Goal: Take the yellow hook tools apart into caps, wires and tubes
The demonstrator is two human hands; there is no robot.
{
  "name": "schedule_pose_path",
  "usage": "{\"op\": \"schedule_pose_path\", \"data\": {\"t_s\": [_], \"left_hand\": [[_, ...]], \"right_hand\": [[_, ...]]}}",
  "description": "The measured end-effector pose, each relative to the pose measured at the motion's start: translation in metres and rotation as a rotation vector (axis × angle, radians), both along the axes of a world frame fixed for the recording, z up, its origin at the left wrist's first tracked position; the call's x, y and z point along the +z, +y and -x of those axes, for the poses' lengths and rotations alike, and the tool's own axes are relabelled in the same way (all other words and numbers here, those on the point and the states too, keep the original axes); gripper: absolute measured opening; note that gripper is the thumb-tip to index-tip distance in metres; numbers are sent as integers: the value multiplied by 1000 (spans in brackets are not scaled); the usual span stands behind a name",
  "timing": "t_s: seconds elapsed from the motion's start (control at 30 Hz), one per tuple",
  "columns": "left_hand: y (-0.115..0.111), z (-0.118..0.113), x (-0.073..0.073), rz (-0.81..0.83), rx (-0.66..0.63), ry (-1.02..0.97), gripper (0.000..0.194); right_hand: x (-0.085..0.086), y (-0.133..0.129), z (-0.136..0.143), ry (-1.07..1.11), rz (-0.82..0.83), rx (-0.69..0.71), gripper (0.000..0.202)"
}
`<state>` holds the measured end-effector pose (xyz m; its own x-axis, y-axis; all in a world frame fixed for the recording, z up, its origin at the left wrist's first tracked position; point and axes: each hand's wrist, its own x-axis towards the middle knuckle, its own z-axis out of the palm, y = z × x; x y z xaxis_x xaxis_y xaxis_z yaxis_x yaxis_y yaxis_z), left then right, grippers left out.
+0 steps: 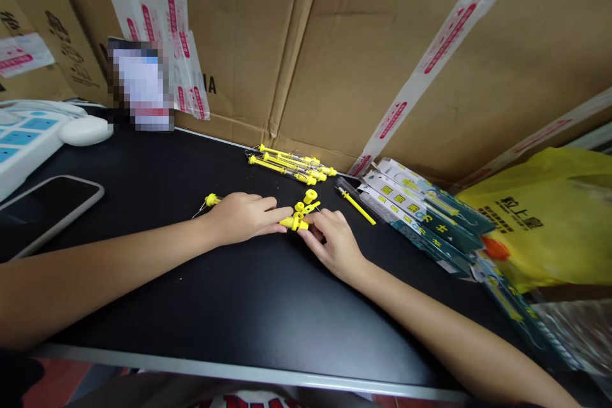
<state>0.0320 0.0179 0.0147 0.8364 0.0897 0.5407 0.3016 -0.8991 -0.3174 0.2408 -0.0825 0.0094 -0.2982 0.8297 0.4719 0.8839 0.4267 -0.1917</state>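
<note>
My left hand (246, 217) rests on the black table (201, 293), closed around a thin tool whose yellow end cap (211, 199) and wire hook stick out behind the hand. Its fingertips meet my right hand (332, 242) at a small yellow plastic part (292, 223), which both hands pinch. A few loose yellow caps (308, 199) lie just beyond the fingers. Farther back lies a bundle of clear tubes with yellow ends (289, 164). A single yellow stick (356, 205) lies to the right.
Green-and-white printed packets (421, 217) are fanned out at right, beside a yellow plastic bag (545, 223). A phone (45, 210), a white power strip (23, 140) and a white case (85, 131) sit at left. Taped cardboard boxes (363, 44) wall the back.
</note>
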Motion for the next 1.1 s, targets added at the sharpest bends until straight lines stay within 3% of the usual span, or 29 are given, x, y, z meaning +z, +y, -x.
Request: {"op": "schedule_pose_path", "data": {"t_s": [0.17,0.33,0.47,0.8,1.03,1.1], "left_hand": [[0,0,0,-7,-3,-5,32],[0,0,0,-16,-1,-6,33],[0,0,0,-13,0,2,32],[-1,0,0,-22,8,-2,32],[0,0,-1,-18,8,-5,32],[0,0,-1,-17,3,-2,32]], "right_hand": [[-7,1,-2,40,-83,53,6],[-2,-1,0,73,-5,4,27],[2,-1,1,16,37,9,17],[-7,2,-1,50,-93,51,9],[-1,-1,0,79,-25,21,25],[2,-2,0,58,16,18,20]]}}
